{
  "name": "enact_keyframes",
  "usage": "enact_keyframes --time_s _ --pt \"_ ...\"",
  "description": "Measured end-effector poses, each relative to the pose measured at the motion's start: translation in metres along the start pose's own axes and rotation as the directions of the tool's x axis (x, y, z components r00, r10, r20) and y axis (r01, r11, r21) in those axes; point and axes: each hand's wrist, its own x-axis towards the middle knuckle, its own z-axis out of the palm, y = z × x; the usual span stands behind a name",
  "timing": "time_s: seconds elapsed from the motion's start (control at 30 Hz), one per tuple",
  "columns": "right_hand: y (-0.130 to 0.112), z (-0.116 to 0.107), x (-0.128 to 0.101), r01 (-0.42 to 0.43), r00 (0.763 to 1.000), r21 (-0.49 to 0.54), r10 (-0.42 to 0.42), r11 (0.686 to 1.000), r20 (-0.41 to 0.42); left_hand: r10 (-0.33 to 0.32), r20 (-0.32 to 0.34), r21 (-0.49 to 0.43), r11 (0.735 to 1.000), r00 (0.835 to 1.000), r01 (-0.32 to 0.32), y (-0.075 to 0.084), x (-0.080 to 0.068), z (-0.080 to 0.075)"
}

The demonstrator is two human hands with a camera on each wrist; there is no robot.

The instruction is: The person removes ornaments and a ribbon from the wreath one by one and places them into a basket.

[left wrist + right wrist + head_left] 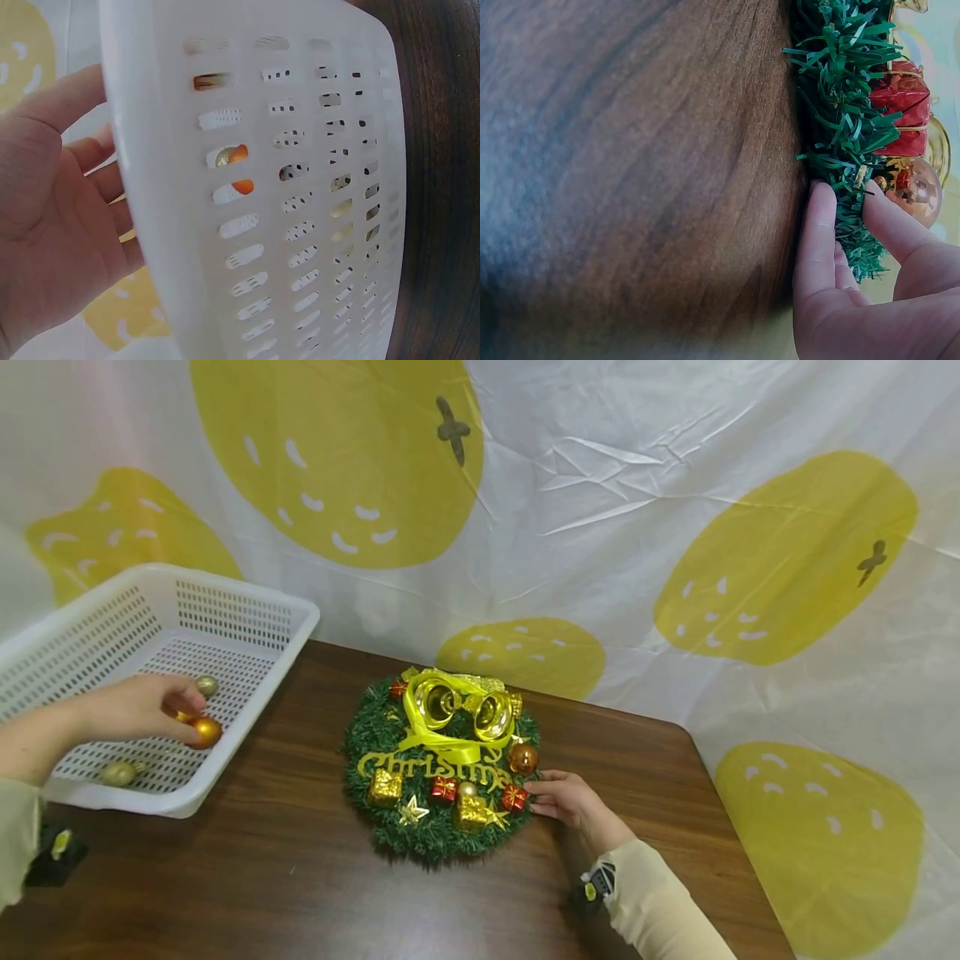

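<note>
In the head view my left hand is inside the white basket and pinches a shiny orange bauble between thumb and fingers. In the left wrist view the basket wall hides the fingertips, and bits of orange show through its slots. My right hand holds the right edge of a green Christmas wreath. In the right wrist view the thumb and fingers pinch the greenery beside a copper bauble and a red gift box. Gold bells with a yellow ribbon sit on the wreath's top.
The white slotted basket stands at the left on the brown wooden table. It also holds a pale gold bauble and another gold bauble. Behind the table hangs a white curtain with yellow fruit prints.
</note>
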Motion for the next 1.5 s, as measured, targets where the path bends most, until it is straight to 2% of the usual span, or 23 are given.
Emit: enact_keyframes --time_s 0.17,0.27,0.37,0.5,0.7,1.07,1.27,1.5 --pt "-0.002 0.000 0.000 0.003 1.000 -0.006 -0.003 1.000 0.006 0.029 -0.008 -0.063 0.998 1.000 -0.029 0.012 0.002 -0.003" --pt "-0.003 0.000 0.000 0.003 1.000 -0.002 -0.003 1.000 0.007 0.068 -0.041 -0.114 0.991 0.997 -0.072 0.029 0.008 -0.005" --pt "-0.003 0.000 0.000 -0.001 1.000 0.003 0.001 1.000 0.006 0.097 -0.066 -0.125 0.987 0.993 -0.105 0.050 0.014 -0.007" --pt "-0.001 0.000 0.000 -0.006 1.000 -0.001 0.006 1.000 0.006 0.146 -0.077 -0.157 0.975 0.986 -0.156 0.074 0.019 -0.005" --pt "0.000 -0.001 0.000 -0.010 1.000 0.009 0.010 1.000 -0.003 0.196 -0.091 -0.240 0.947 0.976 -0.212 0.096 0.031 0.000" --pt "0.000 0.001 -0.001 -0.009 1.000 0.017 0.009 1.000 0.007 0.262 -0.061 -0.337 0.903 0.963 -0.267 0.124 0.059 0.027" --pt "0.000 0.001 -0.001 -0.008 1.000 0.013 0.008 1.000 0.004 0.287 -0.020 -0.358 0.892 0.958 -0.274 0.139 0.074 0.043" --pt "0.001 0.000 0.000 -0.003 1.000 0.015 0.003 1.000 0.004 0.325 0.006 -0.413 0.862 0.946 -0.293 0.151 0.088 0.063"
